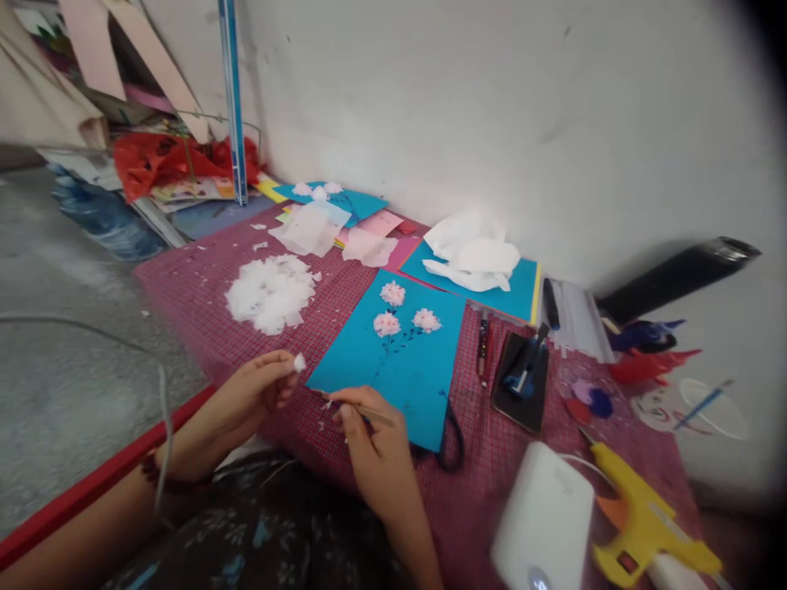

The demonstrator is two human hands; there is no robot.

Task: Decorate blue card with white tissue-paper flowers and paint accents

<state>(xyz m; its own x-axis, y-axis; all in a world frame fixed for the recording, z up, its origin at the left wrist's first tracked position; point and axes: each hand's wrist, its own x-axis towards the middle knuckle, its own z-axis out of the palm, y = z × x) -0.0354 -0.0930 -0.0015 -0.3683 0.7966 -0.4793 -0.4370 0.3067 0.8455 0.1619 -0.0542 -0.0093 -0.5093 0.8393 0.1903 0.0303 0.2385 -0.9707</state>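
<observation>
Between the thumb and fingers of my left hand (pixel 264 381) is a small piece of white paper (pixel 299 362). My right hand (pixel 375 430) grips a thin wooden stick (pixel 376 415) like a pen, its tip pointing left toward my left hand. Whether the stick has a brush or other end cannot be made out. Just beyond lies a blue sheet (pixel 362 356) with a dark painted branch and three fluffy pink-white paper blossoms (pixel 387 324). A pile of white paper bits (pixel 272 293) sits to the left of the sheet.
Black-handled scissors (pixel 453 438) lie partly under the sheet's right edge. Rightward are a dark phone-like slab (pixel 521 381), a white box-shaped device (pixel 544 516) and a yellow glue gun (pixel 645 512). White tissue (pixel 473 250) rests at the back by the wall; a cable (pixel 163 410) crosses at left.
</observation>
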